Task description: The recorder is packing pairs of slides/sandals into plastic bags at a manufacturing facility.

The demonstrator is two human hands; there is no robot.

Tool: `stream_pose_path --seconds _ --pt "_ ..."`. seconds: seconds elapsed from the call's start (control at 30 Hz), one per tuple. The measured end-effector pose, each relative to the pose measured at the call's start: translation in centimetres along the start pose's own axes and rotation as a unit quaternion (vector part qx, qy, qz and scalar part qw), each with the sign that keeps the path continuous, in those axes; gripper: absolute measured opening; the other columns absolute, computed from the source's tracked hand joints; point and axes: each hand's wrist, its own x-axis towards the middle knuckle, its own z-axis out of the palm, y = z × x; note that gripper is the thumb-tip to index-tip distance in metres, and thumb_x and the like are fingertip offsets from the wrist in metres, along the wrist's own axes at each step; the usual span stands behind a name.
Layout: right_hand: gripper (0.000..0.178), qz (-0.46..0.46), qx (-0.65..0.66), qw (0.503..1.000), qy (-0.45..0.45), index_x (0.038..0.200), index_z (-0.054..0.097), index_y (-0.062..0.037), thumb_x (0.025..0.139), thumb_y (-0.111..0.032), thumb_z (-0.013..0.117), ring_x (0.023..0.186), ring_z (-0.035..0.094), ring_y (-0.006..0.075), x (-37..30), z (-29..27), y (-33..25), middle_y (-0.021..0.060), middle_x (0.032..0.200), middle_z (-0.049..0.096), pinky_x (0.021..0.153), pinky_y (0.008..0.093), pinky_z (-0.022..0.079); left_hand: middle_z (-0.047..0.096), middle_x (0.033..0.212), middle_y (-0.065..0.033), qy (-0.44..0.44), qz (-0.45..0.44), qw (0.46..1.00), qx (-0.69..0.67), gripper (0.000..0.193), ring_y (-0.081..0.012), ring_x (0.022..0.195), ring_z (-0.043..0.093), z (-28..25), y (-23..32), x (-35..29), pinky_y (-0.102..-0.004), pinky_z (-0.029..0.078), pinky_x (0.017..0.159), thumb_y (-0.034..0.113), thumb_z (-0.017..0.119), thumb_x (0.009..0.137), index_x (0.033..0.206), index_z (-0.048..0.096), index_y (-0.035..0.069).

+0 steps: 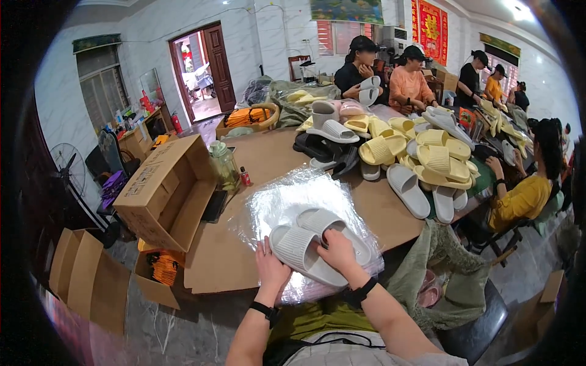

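A pair of light grey slide slippers (300,249) with ribbed straps lies side by side, slightly overlapping, on a stack of clear plastic bags (268,206) in front of me. My left hand (269,267) rests along the outer side of the left slipper, its fingers stretched out and touching the edge. My right hand (337,251) is closed at the inner edges of the pair, its thumb and fingers around the rim between the two footbeds. Its fingertips are partly hidden by the slippers.
Loose yellow and grey slippers (436,160) are heaped at the back right. A tipped cardboard box (160,189), a greenish jar (224,165) and a small red bottle (245,177) stand left. Several co-workers, one in a yellow shirt (519,201), sit around the table (262,149).
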Motion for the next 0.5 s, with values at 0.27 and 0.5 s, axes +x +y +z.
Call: stream_pose_path --seconds 0.27,0.5 --pt "0.034 -0.008 0.003 1.0 -0.003 0.095 0.054 -0.0041 0.083 -0.032 0.069 0.091 0.061 0.0353 0.04 -0.02 0.17 0.014 0.094 0.059 0.075 0.0476 0.05 0.034 0.155 -0.0253 0.009 -0.002 1.0 -0.003 0.063 -0.0488 0.142 0.027 -0.02 0.06 -0.01 -0.0541 0.023 0.117 0.033 0.067 0.083 0.134 0.058 -0.001" --pt "0.035 -0.011 -0.001 1.0 0.004 0.098 0.055 -0.0039 0.083 -0.031 0.069 0.093 0.061 0.0351 -0.02 0.23 0.35 0.0138 0.096 0.059 0.076 0.0473 0.05 0.033 0.155 -0.0255 -0.002 -0.003 1.0 0.001 0.063 -0.0485 0.143 0.027 0.04 0.0 -0.04 -0.0546 0.022 0.117 0.035 0.066 0.084 0.135 0.057 -0.001"
